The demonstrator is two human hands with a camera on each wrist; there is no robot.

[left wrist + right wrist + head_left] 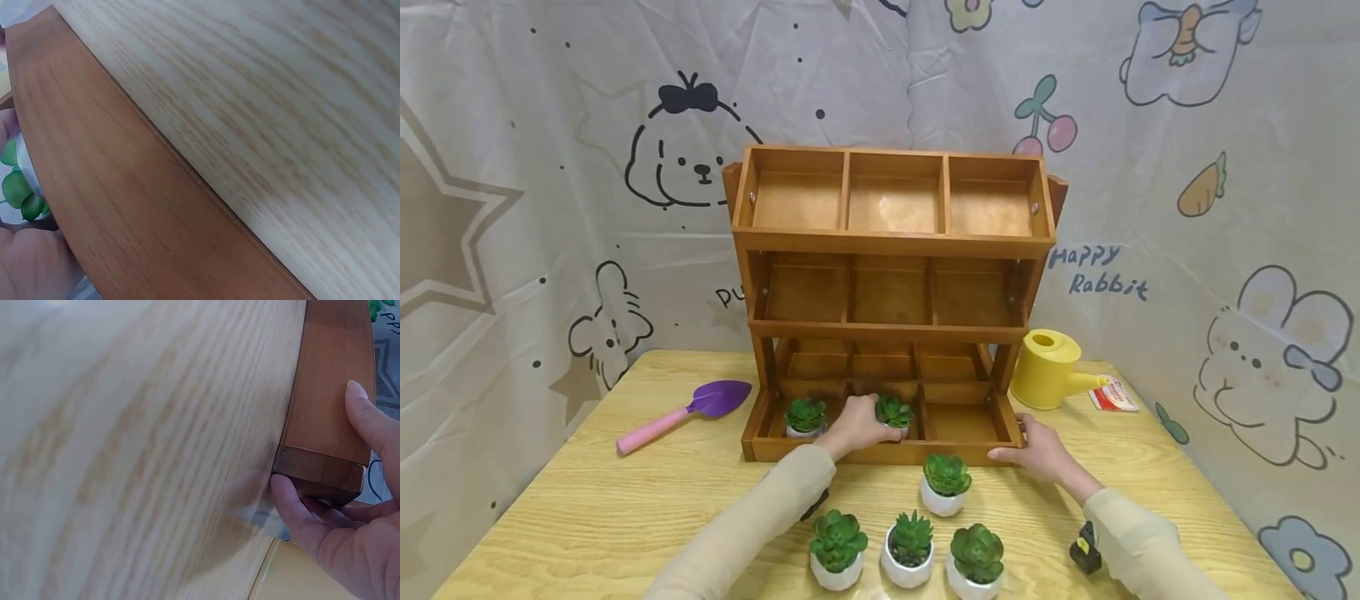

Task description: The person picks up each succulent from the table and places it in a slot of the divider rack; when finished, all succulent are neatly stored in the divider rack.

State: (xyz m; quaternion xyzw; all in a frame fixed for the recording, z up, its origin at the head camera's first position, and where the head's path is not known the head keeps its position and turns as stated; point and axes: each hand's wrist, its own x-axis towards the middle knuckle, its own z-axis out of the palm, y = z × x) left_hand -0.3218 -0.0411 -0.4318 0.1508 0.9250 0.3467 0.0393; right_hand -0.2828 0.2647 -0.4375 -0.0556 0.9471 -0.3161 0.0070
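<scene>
My left hand grips a small potted succulent in the middle compartment of the wooden shelf's bottom tier. In the left wrist view, part of that succulent shows between fingers and thumb behind the front board. Another potted succulent sits in the left compartment beside it. At the front right corner of the wooden shelf, my right hand holds on. The right wrist view has the thumb on the front board and the other fingers around the board's end.
Several potted succulents stand on the table before the shelf. A purple trowel with a pink handle lies left; a yellow watering can and a red-and-white card are right. A patterned curtain hangs behind.
</scene>
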